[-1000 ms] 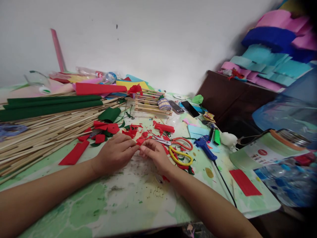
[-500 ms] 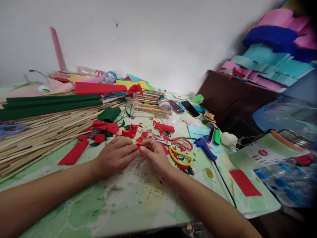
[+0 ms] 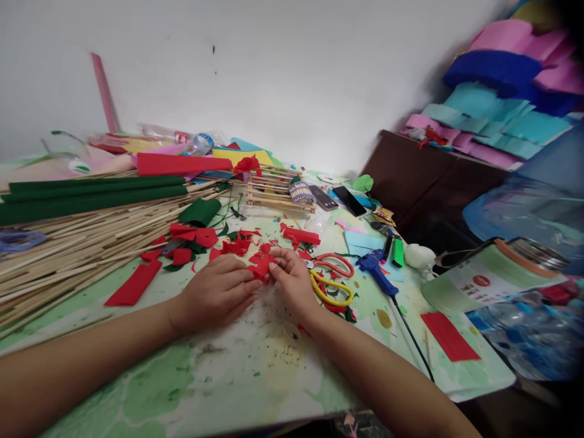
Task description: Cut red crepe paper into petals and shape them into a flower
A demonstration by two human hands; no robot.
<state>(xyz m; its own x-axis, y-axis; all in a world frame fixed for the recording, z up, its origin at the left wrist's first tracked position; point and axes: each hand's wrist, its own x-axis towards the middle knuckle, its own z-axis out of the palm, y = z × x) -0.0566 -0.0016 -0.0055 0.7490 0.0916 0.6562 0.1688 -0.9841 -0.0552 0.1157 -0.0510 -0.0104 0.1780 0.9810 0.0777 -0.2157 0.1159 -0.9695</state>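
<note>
Between my hands, just above the table, is a small piece of red crepe paper (image 3: 260, 266). My left hand (image 3: 219, 289) pinches its left side, with the fingers curled together. The right edge of the paper is between the thumb and fingers of my right hand (image 3: 292, 280). Scissors with one red and one yellow handle loop (image 3: 332, 292) lie right beside my right hand, their blades partly hidden by it. Red scraps (image 3: 236, 244) and green bits are scattered beyond my fingers, and a red strip (image 3: 134, 283) lies left of my left hand.
Thin wooden sticks (image 3: 86, 243) and rolled green paper (image 3: 95, 198) cover the left side. A small stick frame (image 3: 274, 193) stands at the back. To the right are a blue glue gun (image 3: 378, 272) with its cord, phones (image 3: 349, 201) and a large green flask (image 3: 483, 277).
The red paper between my hands now shows as a wider, opened-out piece. My right hand has shifted slightly right, away from the left.
</note>
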